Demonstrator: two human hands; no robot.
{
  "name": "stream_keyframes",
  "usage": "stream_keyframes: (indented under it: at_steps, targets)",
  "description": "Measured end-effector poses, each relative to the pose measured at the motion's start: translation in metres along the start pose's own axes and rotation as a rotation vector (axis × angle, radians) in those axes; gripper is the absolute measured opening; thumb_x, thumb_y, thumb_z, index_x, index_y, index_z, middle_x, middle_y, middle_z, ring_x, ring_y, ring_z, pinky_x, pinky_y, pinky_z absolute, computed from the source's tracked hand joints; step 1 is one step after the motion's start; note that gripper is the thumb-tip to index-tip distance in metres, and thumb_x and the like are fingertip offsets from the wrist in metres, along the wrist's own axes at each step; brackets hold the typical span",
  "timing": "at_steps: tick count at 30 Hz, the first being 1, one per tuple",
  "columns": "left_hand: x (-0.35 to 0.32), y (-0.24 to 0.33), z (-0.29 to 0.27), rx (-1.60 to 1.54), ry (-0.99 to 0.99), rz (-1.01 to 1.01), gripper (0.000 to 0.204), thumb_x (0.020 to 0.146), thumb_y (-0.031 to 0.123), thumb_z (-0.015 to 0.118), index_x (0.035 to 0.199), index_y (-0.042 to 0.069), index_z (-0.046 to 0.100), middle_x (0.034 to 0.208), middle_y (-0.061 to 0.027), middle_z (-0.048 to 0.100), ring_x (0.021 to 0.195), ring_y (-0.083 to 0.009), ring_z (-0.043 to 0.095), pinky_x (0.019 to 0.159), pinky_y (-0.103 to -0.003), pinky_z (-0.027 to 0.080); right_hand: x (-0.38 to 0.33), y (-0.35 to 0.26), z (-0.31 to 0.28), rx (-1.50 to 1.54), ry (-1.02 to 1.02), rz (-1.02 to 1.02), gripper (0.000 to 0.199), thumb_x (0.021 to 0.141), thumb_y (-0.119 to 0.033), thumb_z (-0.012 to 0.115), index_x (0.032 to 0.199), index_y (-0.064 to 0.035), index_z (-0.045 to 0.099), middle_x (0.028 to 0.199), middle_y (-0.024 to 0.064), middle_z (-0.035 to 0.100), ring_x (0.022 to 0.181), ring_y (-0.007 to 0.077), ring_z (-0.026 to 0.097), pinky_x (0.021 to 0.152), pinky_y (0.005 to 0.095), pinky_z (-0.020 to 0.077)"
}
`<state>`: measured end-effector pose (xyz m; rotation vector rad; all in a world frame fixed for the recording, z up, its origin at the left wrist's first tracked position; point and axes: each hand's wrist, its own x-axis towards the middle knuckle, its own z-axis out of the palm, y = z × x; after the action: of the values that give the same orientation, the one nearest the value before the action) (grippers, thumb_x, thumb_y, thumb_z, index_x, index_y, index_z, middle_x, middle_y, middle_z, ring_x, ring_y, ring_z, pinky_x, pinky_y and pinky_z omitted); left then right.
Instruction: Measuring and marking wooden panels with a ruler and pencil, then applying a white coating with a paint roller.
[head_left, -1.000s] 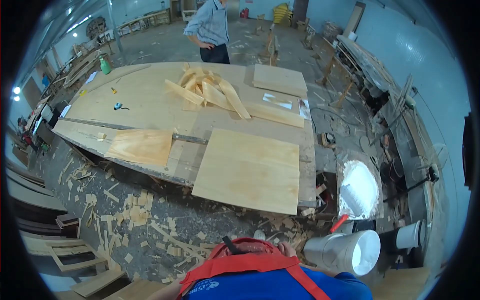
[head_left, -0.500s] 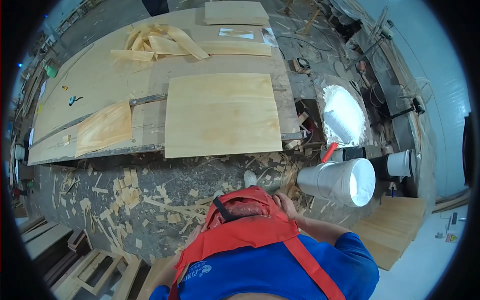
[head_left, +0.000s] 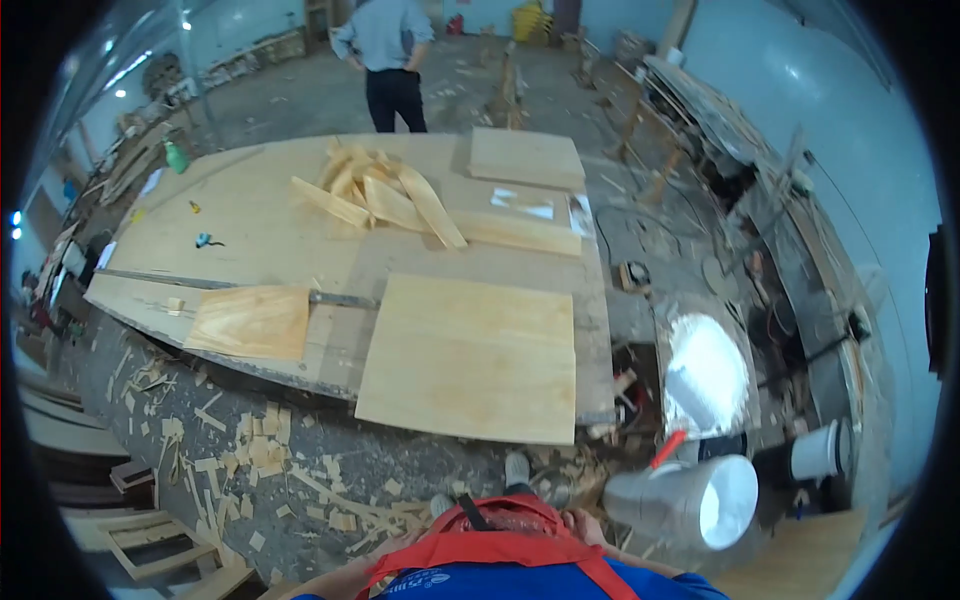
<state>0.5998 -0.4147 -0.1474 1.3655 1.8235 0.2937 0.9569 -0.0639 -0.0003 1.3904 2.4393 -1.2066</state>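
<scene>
My right hand [head_left: 584, 527] is at the right side of the red apron [head_left: 480, 545], against its edge; its fingers show only in part, and I cannot make out whether they grip the cloth. At the apron's left side is my left hand [head_left: 398, 543], largely hidden, its fingers out of sight. Ahead of me a large pale wood veneer sheet [head_left: 470, 360] lies on the worktable [head_left: 270, 225], its near edge sticking out past the table. A smaller, more orange veneer piece [head_left: 252, 322] lies to its left. Both hands are apart from the sheets.
A heap of veneer strips [head_left: 365, 190] and a stacked board [head_left: 525, 157] lie farther back. On the right are a board with white paste [head_left: 705, 375], a red-handled tool [head_left: 668, 449] and a white bucket [head_left: 680, 500]. Offcuts [head_left: 265, 440] litter the floor. Another person [head_left: 390, 60] stands beyond the table.
My view has tilted up, so the table and sheets sit lower in the picture and more of the person beyond shows. Both hands stay at the apron's sides.
</scene>
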Motion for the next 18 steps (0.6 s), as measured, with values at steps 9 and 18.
stream_keyframes:
  at_steps: [9,18]
  targets:
    - [-0.020,0.129,-0.147,0.191,-0.057,-0.318,0.052,0.094,0.043,0.064,0.122,0.000,0.058,0.105,-0.0205,0.070,0.093,-0.0388,0.069,0.082,-0.047,0.055,0.106,-0.059,-0.139,0.061,-0.075,-0.295,0.026,0.094,-0.030,0.066,0.104,-0.0065,0.072,0.096,0.0184,0.072,0.090,0.0352,0.071,0.079,0.0432,0.0562]
    - [0.029,0.174,-0.176,-0.573,0.476,-0.612,0.051,0.093,0.044,0.068,0.109,-0.004,0.063,0.097,-0.0150,0.071,0.083,-0.0285,0.069,0.076,-0.039,0.056,0.196,-0.115,-0.194,-0.042,-0.112,-0.415,0.030,0.097,-0.031,0.066,0.100,-0.0023,0.072,0.076,0.0142,0.072,0.071,0.0246,0.072,0.066,0.0376,0.0554]
